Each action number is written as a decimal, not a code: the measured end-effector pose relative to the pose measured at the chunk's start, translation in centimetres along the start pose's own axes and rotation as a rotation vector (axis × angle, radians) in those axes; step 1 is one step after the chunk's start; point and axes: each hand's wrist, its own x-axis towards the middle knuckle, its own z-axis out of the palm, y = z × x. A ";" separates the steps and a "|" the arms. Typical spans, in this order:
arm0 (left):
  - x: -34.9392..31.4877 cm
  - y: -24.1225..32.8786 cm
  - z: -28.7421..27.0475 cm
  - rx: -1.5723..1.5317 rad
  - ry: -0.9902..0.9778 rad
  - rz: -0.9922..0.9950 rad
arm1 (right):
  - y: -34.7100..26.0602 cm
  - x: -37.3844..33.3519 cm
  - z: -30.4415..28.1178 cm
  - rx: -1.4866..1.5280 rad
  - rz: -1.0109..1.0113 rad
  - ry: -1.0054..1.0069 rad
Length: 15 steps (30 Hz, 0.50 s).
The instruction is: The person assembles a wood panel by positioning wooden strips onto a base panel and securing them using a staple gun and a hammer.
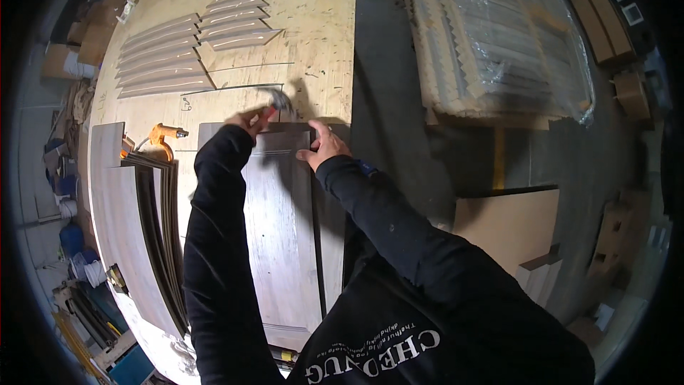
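A grey wood-grain cabinet door lies lengthwise before me on the table, with a raised frame around its long panel. Near its far end my left hand is closed around a claw hammer with a red grip. The hammer's metal head is just beyond the door's far edge, slightly blurred. At the far right corner of the door, my right hand grips the frame, thumb on the near side and fingers over the edge. My left forearm hides part of the door's left side.
Stacked grey panels stand at the left beside an orange glue gun. Mitred grey strips with glue lines lie in rows on the pale wooden table. A plastic-wrapped pallet load and a brown board are at the right.
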 end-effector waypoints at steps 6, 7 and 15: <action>-4.7 -2.8 2.3 -0.177 0.127 0.073 | 1.1 0.7 0.8 -0.036 -0.080 -0.016; -6.4 -2.4 3.5 -0.357 0.186 0.018 | 1.4 1.0 0.3 -0.047 -0.071 -0.016; -31.5 -12.4 12.8 -0.898 1.139 -0.473 | 1.2 1.5 -0.4 -0.067 -0.038 -0.052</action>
